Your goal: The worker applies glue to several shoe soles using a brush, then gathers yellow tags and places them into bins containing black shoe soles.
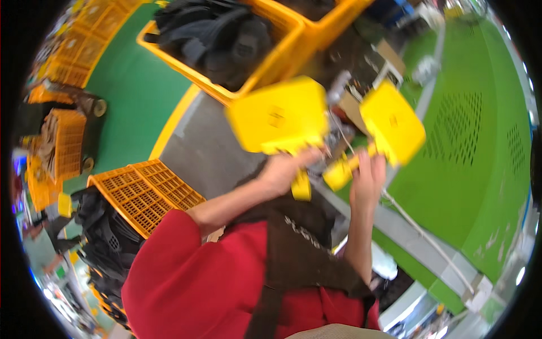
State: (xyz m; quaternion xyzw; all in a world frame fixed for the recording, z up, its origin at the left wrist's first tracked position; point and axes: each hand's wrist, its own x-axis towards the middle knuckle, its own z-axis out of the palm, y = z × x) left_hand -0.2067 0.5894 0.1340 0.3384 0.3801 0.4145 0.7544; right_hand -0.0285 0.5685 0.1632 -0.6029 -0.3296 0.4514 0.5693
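My left hand (pixel 283 169) is closed round the narrow neck of a yellow plastic paddle-shaped part (pixel 279 113), whose broad flat plate rises above my fingers. A second yellow paddle-shaped part (pixel 395 121) of the same kind is gripped in my right hand (pixel 368 176), its plate tilted up to the right and its short end pointing down left. The two parts are held apart, side by side in front of my chest. Motion blurs their edges, and my fingers hide part of each neck.
Beyond my hands stands an orange crate (pixel 282 51) full of black moulded parts (pixel 226 42). Another orange crate (pixel 144 192) tilts at my left, beside more black parts (pixel 110 231). A green machine panel (pixel 468 141) fills the right, with a cable (pixel 423 234) along its edge.
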